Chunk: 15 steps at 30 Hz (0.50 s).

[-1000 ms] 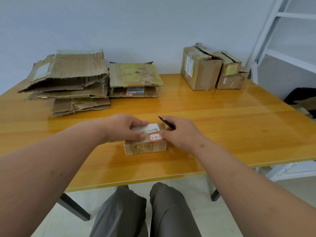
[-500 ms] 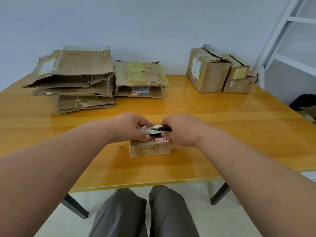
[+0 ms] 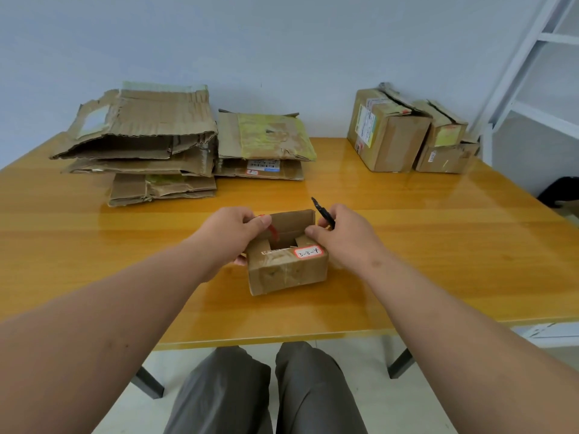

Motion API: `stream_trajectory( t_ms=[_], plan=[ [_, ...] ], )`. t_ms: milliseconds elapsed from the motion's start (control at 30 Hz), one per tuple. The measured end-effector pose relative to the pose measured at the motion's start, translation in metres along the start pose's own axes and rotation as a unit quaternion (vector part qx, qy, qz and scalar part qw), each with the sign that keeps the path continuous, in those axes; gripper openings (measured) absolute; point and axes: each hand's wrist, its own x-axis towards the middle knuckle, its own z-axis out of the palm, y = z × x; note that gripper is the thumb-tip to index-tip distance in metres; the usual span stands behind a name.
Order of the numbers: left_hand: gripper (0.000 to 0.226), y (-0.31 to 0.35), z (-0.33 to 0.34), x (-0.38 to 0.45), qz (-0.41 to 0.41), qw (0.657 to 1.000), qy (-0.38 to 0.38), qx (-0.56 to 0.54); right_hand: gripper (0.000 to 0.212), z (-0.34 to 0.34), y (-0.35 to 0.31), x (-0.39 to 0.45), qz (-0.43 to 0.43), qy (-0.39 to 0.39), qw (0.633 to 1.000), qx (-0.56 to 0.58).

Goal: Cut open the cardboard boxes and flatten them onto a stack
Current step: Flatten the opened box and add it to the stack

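Observation:
A small taped cardboard box (image 3: 286, 270) with a red-edged label stands in the middle of the wooden table (image 3: 438, 245). Its top is open: the far flap stands up and a dark gap shows inside. My left hand (image 3: 233, 228) grips the box's left top flap, fingers curled over its edge. My right hand (image 3: 340, 236) holds a black cutter (image 3: 322, 211), blade end pointing up and away, while its thumb touches the right flap. Flattened cardboard lies in a stack (image 3: 141, 142) at the back left, with a second flattened pile (image 3: 266, 145) beside it.
Three closed boxes (image 3: 385, 133) stand at the table's back right, near a white metal shelf frame (image 3: 532, 73). The table's front edge runs just above my knees. A dark object sits on the floor at the far right.
The cutter has come off the box top and now points upward. The box's flaps, shut before, are now pulled apart, and my left hand has shifted onto the left flap.

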Motion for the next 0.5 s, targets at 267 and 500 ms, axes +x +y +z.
stream_trajectory(
  t_ms=[267,500],
  plan=[
    [0.031,0.01,0.006,0.002,-0.011,0.999,0.032,-0.003,0.038,-0.007,-0.026,-0.001,0.051,-0.022,0.99,-0.127],
    [0.032,0.007,0.008,0.0,0.007,0.999,0.052,-0.002,0.037,-0.001,-0.043,-0.011,0.06,-0.028,0.969,-0.237]
  ],
)
